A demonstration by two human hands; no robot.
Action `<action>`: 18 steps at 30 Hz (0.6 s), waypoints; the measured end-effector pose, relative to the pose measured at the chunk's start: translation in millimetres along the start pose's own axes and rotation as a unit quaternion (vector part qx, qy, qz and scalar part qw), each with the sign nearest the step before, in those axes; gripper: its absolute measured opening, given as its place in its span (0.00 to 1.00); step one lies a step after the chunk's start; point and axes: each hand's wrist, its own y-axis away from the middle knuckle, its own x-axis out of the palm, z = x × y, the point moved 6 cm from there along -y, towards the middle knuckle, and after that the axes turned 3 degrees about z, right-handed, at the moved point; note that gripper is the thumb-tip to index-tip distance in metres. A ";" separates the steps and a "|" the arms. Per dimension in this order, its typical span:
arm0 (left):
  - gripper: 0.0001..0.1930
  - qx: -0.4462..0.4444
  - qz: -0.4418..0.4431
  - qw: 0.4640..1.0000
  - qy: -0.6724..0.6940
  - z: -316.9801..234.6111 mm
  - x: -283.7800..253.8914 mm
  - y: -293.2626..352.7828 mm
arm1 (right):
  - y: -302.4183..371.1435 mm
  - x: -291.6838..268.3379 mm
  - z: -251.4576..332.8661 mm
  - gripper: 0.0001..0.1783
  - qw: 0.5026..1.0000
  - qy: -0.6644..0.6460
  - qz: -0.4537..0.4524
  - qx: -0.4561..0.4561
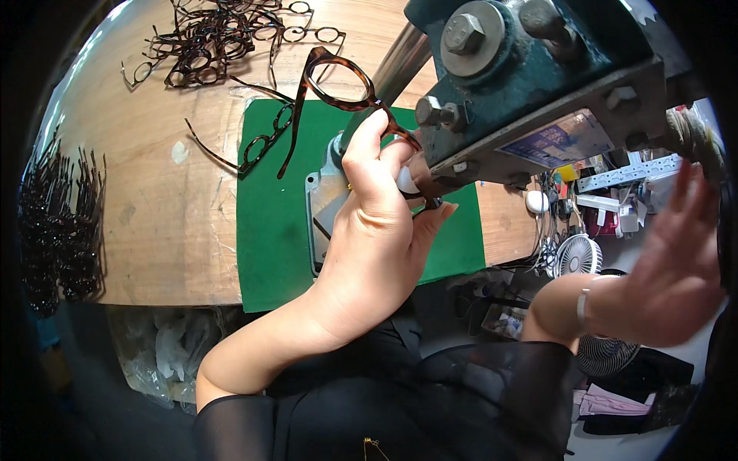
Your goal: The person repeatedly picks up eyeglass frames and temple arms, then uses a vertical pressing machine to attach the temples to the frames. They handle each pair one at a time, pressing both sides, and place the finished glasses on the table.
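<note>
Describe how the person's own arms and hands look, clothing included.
The left hand and right hand wear no gloves; the right is blurred. Sheer black sleeves end near the elbows. A thin, pale bracelet circles the right wrist.

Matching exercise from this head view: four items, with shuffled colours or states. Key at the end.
Column one
1. left hand
2. right hand
3. mat
4. small fan

Column two
A. white, to the right of the wooden table in the picture
B. gripping a tortoiseshell glasses frame
C. motion-blurred, near the picture's right edge
D. green, lying on the wooden table

Pairs: 1-B, 2-C, 3-D, 4-A
</note>
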 end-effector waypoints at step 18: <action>0.27 -0.100 -0.062 0.953 0.278 8.0 -34.9 67.4 | 249.6 -25.4 -212.3 0.04 0.865 0.300 0.063 0.398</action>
